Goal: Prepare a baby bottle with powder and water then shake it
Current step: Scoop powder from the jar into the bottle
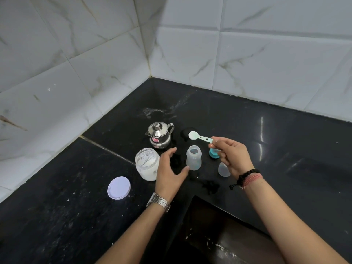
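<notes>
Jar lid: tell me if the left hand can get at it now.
Probably yes. The left hand is open and holds nothing, and the jar lid lies alone on the counter with nothing between them.

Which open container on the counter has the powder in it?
The wide glass jar left of the left hand; the narrow baby bottle looks empty.

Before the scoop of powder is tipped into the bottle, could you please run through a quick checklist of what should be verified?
1. Clear plastic baby bottle open at the top: ok.
2. Bottle upright on the black stone counter: ok.
3. Pale green plastic scoop loaded with white powder: ok.
4. Right hand gripping the scoop handle: ok.
5. Left hand steadying the bottle: not ok, open beside it.
6. Water already in the bottle: cannot tell.
</notes>
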